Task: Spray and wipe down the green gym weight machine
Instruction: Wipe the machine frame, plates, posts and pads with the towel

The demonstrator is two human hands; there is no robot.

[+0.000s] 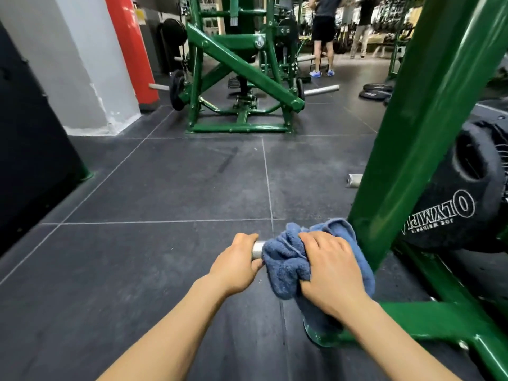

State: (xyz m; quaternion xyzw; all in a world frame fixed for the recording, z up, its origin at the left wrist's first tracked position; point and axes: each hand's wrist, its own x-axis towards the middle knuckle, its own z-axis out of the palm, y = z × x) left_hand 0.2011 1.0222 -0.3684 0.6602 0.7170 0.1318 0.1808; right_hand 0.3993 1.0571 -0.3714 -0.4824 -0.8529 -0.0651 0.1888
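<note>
A green weight machine frame [423, 127] rises on the right, its base [428, 317] running along the floor. A short silver peg [257, 249] sticks out from it toward the left. My left hand [236, 264] grips the peg's free end. A blue towel [288, 259] is bunched around the peg right beside that hand. My right hand [330, 270] grips the towel from above, fingers curled into the cloth. No spray bottle is in view.
A black Olympia weight plate [461, 193] hangs on the machine at right. Another green machine [242, 75] stands ahead across dark floor tiles. Loose plates [376, 90] lie far right; two people [324, 34] stand at the back. A white-and-red pillar [90, 59] is on the left.
</note>
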